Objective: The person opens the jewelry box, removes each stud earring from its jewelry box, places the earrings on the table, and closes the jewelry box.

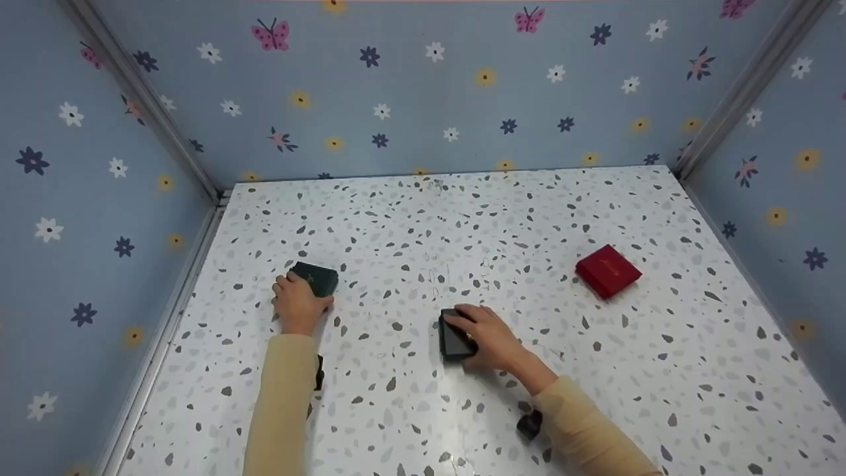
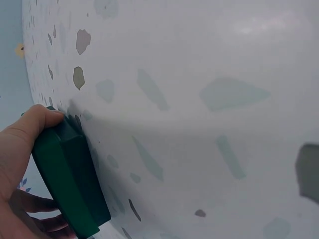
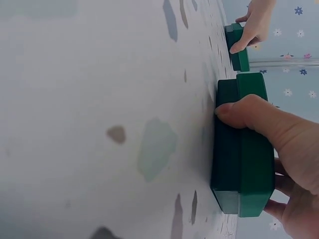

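Observation:
On the left side of the table, my left hand point(image 1: 301, 307) holds a small dark green lidded box point(image 1: 322, 280) across its top, thumb on the near edge. The left wrist view shows thumb and fingers on opposite sides of this green box point(image 2: 70, 174). Nearer the middle, my right hand point(image 1: 494, 340) grips a second dark green box point(image 1: 453, 337), covering its right part. Close up in the right wrist view, the thumb presses the side of that second box point(image 3: 255, 159), whose lid overhangs its base. Both boxes appear to rest on the table.
A red box point(image 1: 608, 271) with faint gold lettering lies turned at an angle on the right of the speckled white table point(image 1: 423, 231). Blue flowered panels point(image 1: 436, 86) rise behind and on both sides. Black wrist devices, one at the right wrist point(image 1: 529, 424), hang below the sleeves.

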The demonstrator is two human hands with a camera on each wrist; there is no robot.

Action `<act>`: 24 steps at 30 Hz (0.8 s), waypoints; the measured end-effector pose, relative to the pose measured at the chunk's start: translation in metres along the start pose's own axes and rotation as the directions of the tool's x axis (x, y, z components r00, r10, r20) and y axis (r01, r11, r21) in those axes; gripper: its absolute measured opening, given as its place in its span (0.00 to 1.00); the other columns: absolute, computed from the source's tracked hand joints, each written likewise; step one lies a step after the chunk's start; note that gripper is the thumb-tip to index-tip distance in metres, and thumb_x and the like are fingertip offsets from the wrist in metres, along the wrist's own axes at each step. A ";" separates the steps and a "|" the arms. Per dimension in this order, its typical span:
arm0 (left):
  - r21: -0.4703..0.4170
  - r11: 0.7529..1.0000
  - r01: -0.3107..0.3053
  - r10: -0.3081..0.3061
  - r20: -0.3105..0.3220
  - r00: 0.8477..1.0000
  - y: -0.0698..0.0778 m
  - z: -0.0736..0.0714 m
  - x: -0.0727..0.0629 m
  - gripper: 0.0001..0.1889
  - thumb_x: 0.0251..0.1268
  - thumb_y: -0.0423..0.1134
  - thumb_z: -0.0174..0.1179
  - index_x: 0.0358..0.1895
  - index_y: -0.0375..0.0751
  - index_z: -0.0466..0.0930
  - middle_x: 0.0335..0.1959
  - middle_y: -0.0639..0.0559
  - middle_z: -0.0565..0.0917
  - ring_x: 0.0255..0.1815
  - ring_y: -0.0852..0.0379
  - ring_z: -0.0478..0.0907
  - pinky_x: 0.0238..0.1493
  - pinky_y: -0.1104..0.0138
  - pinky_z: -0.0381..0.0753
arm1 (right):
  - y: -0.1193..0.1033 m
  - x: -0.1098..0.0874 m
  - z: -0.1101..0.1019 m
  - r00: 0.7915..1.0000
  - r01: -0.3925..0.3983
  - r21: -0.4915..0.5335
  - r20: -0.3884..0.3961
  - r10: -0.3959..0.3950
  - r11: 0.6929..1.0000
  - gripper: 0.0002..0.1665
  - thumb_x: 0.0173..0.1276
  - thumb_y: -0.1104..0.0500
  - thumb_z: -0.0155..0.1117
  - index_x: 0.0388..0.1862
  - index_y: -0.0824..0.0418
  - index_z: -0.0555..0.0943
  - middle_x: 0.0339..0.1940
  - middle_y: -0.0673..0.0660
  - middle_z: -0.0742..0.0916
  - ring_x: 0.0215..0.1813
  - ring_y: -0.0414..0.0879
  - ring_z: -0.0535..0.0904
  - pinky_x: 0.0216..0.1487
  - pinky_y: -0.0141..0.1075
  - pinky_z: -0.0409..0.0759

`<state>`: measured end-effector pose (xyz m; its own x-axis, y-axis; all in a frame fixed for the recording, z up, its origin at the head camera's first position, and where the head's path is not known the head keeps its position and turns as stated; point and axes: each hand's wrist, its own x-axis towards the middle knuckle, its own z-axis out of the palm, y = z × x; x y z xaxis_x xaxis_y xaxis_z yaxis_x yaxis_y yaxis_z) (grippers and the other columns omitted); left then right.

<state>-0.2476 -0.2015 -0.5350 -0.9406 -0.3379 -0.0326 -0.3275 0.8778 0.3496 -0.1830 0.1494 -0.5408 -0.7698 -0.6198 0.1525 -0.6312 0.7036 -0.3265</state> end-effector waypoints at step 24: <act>0.039 0.997 -0.068 0.071 -0.081 0.994 0.017 -0.004 -0.013 0.50 0.50 0.54 0.61 0.63 0.20 0.45 0.63 0.24 0.48 0.65 0.33 0.41 0.60 0.43 0.43 | 0.000 0.000 0.000 1.000 -0.016 0.016 0.016 0.015 1.000 0.52 0.32 0.53 0.76 0.62 0.54 0.68 0.61 0.59 0.68 0.59 0.56 0.63 0.58 0.47 0.63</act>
<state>-0.2410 -0.1834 -0.5250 -0.9512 -0.3010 0.0685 -0.2657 0.9112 0.3147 -0.1833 0.1497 -0.5407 -0.7777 -0.6147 0.1321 -0.6176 0.7075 -0.3437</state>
